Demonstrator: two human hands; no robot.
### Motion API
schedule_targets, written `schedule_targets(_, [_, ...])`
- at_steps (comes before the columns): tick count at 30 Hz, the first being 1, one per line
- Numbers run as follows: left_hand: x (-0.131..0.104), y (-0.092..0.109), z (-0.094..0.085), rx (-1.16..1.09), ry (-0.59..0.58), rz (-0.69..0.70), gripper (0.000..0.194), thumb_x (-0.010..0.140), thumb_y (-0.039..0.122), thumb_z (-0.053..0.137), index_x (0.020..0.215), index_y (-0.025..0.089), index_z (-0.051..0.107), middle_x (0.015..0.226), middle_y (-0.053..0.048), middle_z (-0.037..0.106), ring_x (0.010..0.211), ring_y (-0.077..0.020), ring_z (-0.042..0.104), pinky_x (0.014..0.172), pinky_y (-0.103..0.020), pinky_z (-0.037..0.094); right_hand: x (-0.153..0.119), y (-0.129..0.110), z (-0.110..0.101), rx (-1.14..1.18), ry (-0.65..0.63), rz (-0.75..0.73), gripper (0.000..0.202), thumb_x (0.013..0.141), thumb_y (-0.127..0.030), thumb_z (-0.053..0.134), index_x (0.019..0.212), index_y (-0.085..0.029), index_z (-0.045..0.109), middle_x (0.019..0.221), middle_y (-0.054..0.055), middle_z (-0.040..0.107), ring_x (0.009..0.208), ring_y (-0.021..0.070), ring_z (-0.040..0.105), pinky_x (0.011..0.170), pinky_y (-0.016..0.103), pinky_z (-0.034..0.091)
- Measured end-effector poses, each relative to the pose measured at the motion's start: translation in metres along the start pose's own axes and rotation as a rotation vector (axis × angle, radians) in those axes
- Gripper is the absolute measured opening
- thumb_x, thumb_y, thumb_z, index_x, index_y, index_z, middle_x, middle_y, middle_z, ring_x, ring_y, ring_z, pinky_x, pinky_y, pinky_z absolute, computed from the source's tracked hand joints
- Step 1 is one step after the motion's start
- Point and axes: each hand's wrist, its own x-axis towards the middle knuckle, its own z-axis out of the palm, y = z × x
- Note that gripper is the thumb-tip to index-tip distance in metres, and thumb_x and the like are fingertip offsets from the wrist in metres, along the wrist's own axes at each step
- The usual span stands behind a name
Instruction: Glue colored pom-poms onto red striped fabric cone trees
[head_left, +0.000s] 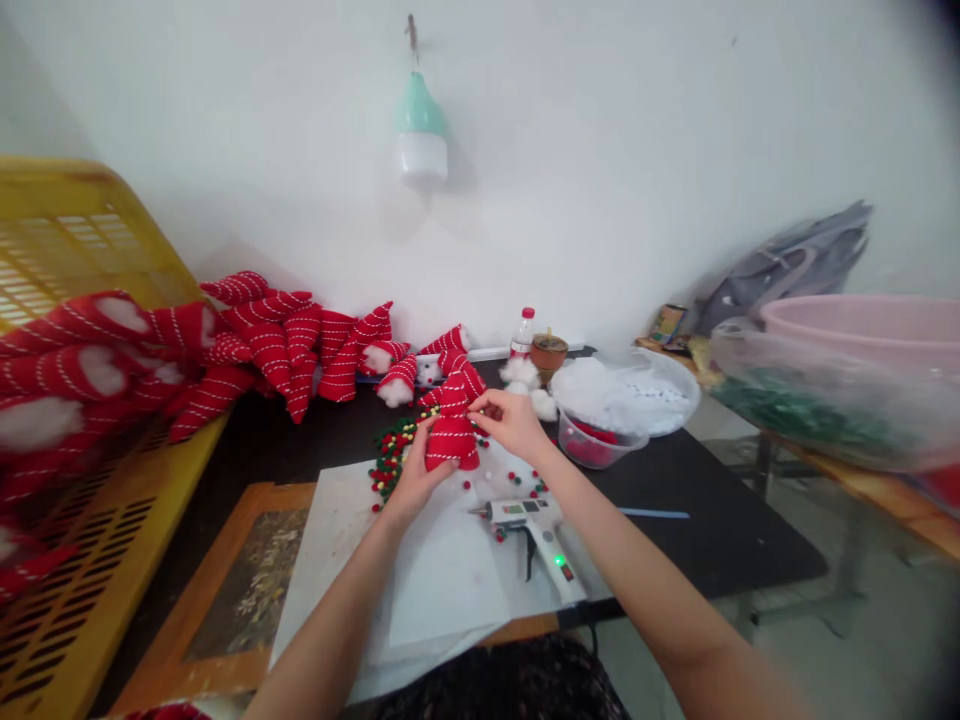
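Observation:
A red cone-shaped fabric piece with white stitched stripes [452, 425] is held upright above the white paper [442, 560]. My left hand [422, 472] grips its lower left side, fingers wrapped round it. At its right side my right hand [510, 422] has thumb and fingertips pinched together against the fabric; whether something tiny is between them cannot be made out. Small red, green and yellow pompoms [390, 455] are scattered left of the piece, and a few lie to its right. A white glue gun [536, 530] with a green light lies on the paper below my right hand.
Many striped red cones [289, 345] are piled at the left, some in a yellow crate [161, 520]. Behind stand a bottle [523, 335] and a brown pot [549, 352]. Plastic bowls [600, 447] are at the right, with a pink basin [862, 325] farther right.

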Motion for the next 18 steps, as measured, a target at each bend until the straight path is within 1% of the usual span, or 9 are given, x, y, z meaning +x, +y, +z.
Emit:
schedule_targets(6, [-0.0007,-0.0003,0.0002,-0.002,-0.010,-0.022,0.080,0.071,0.036,0.078,0.143,0.025,0.046,0.137,-0.010,0.061,0.126,-0.0324,0.059,0.106,-0.041,0.048,-0.0012,-0.0012,0.0011,-0.016,0.015,-0.099,0.008,0.086,-0.017,0.068,0.087,-0.018,0.076,0.087,0.005,0.072,0.067,0.0151,0.057,0.067,0.028,0.049])
schedule_targets(10, [-0.0002,-0.0014,0.0004,-0.017,-0.017,-0.026,0.082,0.071,0.036,0.079,0.145,0.024,0.045,0.138,-0.010,0.060,0.125,-0.0321,0.060,0.104,-0.041,0.048,-0.0029,-0.0053,-0.0006,-0.029,0.048,-0.140,0.016,0.085,-0.019,0.071,0.100,-0.018,0.075,0.086,0.004,0.066,0.065,0.0147,0.053,0.063,0.027,0.047])
schedule_targets(11, [-0.0001,-0.0019,0.0004,-0.026,-0.020,-0.024,0.083,0.071,0.036,0.079,0.145,0.025,0.045,0.139,-0.010,0.060,0.124,-0.0320,0.061,0.104,-0.041,0.048,-0.0033,-0.0063,-0.0005,-0.029,0.044,-0.154,0.016,0.085,-0.020,0.071,0.101,-0.018,0.075,0.086,0.004,0.066,0.065,0.0148,0.053,0.063,0.027,0.047])
schedule_targets(13, [0.0002,-0.0026,0.0004,-0.036,-0.021,-0.020,0.083,0.070,0.037,0.080,0.145,0.025,0.045,0.140,-0.010,0.060,0.123,-0.0319,0.061,0.104,-0.042,0.048,-0.0039,-0.0078,0.0005,-0.009,0.031,-0.171,0.010,0.087,-0.023,0.069,0.095,-0.018,0.075,0.088,0.005,0.067,0.068,0.0153,0.055,0.064,0.027,0.047])
schedule_targets(15, [0.0004,-0.0026,0.0002,-0.025,-0.013,-0.015,0.083,0.070,0.037,0.080,0.145,0.025,0.045,0.139,-0.011,0.060,0.123,-0.0323,0.061,0.104,-0.042,0.048,-0.0045,-0.0086,0.0023,0.048,0.031,-0.136,0.011,0.090,-0.029,0.067,0.088,-0.019,0.072,0.087,0.005,0.069,0.069,0.0158,0.057,0.065,0.028,0.047])
schedule_targets(18, [0.0006,-0.0022,-0.0003,-0.001,-0.001,-0.011,0.080,0.070,0.036,0.079,0.143,0.024,0.047,0.138,-0.010,0.060,0.126,-0.0328,0.059,0.105,-0.041,0.047,-0.0053,-0.0076,0.0037,0.210,0.033,0.002,0.024,0.092,-0.043,0.066,0.090,-0.020,0.067,0.085,0.004,0.070,0.068,0.0157,0.059,0.063,0.027,0.049])
